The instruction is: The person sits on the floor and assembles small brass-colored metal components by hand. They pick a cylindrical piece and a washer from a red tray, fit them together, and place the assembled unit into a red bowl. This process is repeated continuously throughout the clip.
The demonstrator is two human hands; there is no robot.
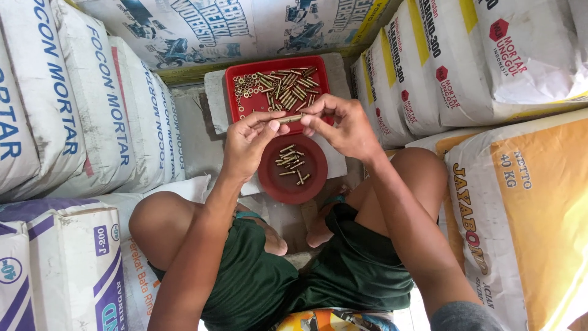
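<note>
Two hands meeting over a red square tray (236,79) at the far end and a round red dish (269,181) nearer in. Left hand (248,144) pinching one end of a brass bolt (290,118), fingers closed on it; right hand (346,125) closed lightly on the other end, apparently at a nut, too small to confirm. Best done, by the look of it: bolt kept level and steady, fingertips turning squarely, work held above the dish to catch drops. Pale mortar sacks (92,104) stacked left and right.
</note>
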